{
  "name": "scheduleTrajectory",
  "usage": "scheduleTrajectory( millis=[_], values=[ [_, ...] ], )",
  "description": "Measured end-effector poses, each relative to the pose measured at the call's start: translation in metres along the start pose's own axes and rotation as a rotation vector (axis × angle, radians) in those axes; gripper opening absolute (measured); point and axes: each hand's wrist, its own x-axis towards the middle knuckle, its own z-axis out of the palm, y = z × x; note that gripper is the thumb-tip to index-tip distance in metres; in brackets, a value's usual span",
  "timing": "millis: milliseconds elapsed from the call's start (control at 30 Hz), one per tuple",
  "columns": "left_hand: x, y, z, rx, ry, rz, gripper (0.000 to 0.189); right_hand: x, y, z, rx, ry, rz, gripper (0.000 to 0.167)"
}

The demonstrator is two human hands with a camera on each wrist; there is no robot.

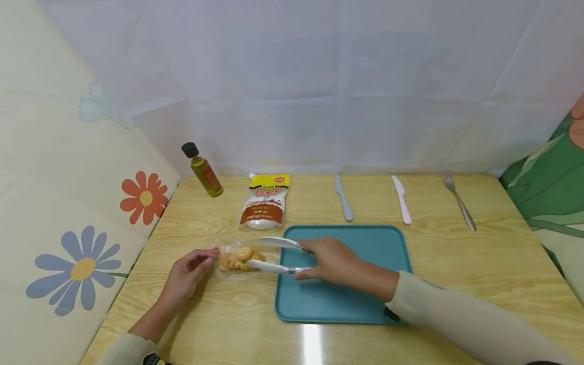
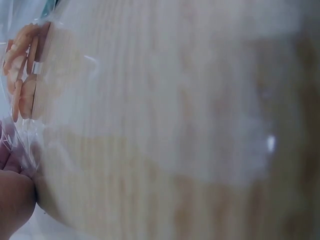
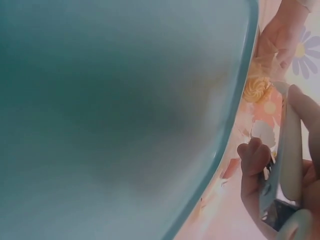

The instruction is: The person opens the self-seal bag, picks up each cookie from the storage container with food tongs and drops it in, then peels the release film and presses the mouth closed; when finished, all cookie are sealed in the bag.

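Observation:
My left hand pinches the left end of a clear plastic bag between thumb and fingers. Golden cookies lie inside the bag, and they show at the upper left in the left wrist view. My right hand grips a pair of tongs with white tips, thumb on one arm and fingers on the other. The tongs are spread, their tips reaching left over the bag's right part. In the right wrist view the tongs point toward a cookie near the left hand.
Beneath the right hand lies a teal tray. Behind stand an oil bottle and a white, yellow and brown pouch. A grey knife, a pink knife and a fork lie toward the back right.

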Motion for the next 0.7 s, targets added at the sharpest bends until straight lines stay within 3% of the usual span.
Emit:
scheduleTrajectory(
  millis=[467, 700],
  values=[
    [0.001, 0.0, -0.001, 0.016, 0.0, -0.033, 0.027, -0.056, 0.033, -0.011, 0.121, 0.106, 0.101, 0.07],
    [0.0, 0.0, -0.001, 0.001, -0.009, -0.03, 0.028, -0.094, 0.054, -0.02, 0.221, 0.135, 0.208, 0.074]
  ],
)
